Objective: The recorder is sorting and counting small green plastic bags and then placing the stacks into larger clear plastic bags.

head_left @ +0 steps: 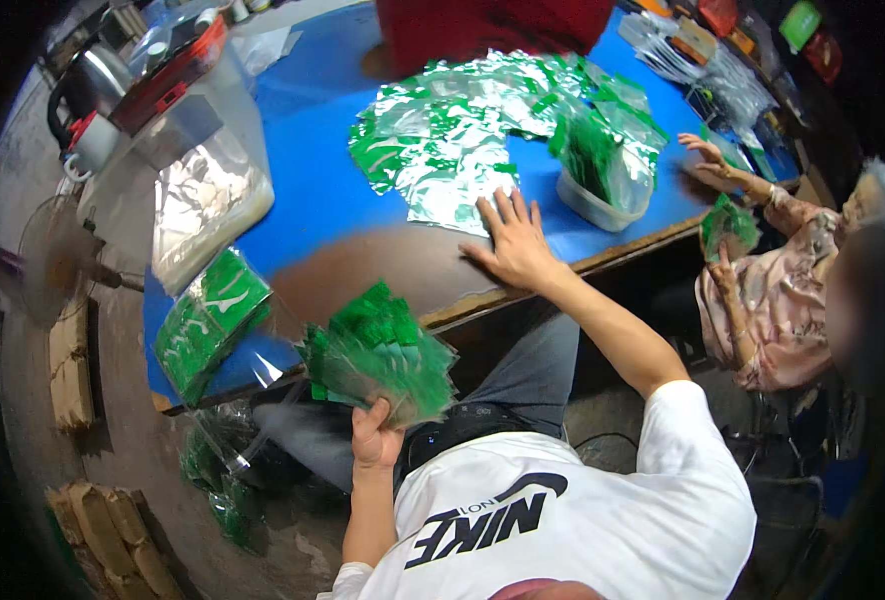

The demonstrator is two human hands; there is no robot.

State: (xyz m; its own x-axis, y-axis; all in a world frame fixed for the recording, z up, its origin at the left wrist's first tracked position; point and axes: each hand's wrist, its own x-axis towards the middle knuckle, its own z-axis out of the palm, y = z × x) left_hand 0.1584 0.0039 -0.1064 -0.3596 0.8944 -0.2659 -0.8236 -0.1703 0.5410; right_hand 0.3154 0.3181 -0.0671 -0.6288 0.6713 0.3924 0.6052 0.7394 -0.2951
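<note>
Two bare hands were at work over the blue-topped table (303, 150). The left hand (376, 435) had its grip clenched on a fanned stack of green-and-clear plastic packets (383, 355), held just off the table's near edge. The right hand (515, 243) lay flat with fingers spread, its grip released, touching the near edge of a loose heap of green-and-silver packets (463, 130) beside a clear plastic tub (603, 195).

The table (313, 150) is blue with a worn brown patch. The packets (443, 140) are green and silver, like the fanned stack (383, 350). A co-worker's blouse (778, 300) is pink and patterned.
</note>
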